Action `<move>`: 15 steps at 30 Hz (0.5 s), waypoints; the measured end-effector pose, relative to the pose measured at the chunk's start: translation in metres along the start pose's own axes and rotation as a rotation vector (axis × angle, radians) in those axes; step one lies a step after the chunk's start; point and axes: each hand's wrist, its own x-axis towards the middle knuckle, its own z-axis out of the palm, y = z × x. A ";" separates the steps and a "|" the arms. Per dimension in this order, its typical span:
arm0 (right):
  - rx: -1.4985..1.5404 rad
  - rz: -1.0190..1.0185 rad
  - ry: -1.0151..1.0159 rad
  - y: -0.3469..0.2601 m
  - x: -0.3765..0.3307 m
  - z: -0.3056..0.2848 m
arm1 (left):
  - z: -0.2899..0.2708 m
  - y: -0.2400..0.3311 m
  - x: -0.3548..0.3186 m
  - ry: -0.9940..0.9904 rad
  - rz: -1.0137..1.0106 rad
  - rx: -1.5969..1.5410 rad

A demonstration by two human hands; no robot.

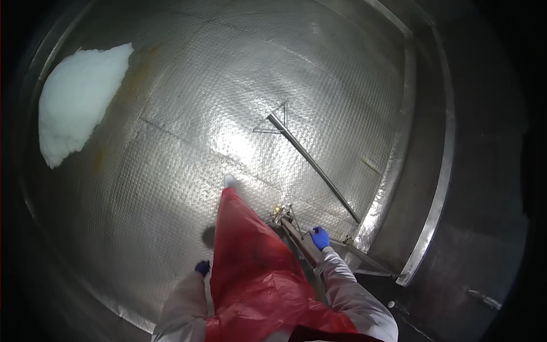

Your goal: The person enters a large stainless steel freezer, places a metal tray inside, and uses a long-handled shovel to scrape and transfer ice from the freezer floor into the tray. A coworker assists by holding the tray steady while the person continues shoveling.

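Observation:
My right hand (320,238), in a blue glove, has its fingers curled at the end of a thin bent metal handle (294,216). That handle rises from a metal bar (298,240) with a small brass-coloured fitting (277,211) at its far end. My left hand (203,268), in a dark blue glove, hangs low beside my red apron (256,268). It touches nothing that I can see, and its fingers are too dark to make out. One white boot tip (229,181) shows past the apron's far edge.
A long metal pole (316,165) with a triangular wire frame (277,122) lies diagonally on the dimpled metal floor (171,188). At the far left sits a white, snow-like heap (80,100). A raised metal rim (441,171) curves along the right, with a dark area beyond.

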 end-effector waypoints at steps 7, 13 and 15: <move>0.090 0.241 -0.265 -0.043 0.108 0.000 | -0.276 0.149 0.207 0.529 -0.110 -0.854; 0.185 0.144 -0.243 -0.064 0.245 -0.007 | -0.349 0.276 0.291 0.501 -0.026 -0.948; 0.133 0.124 -0.299 -0.063 0.300 0.000 | -0.361 0.322 0.322 0.507 0.009 -0.956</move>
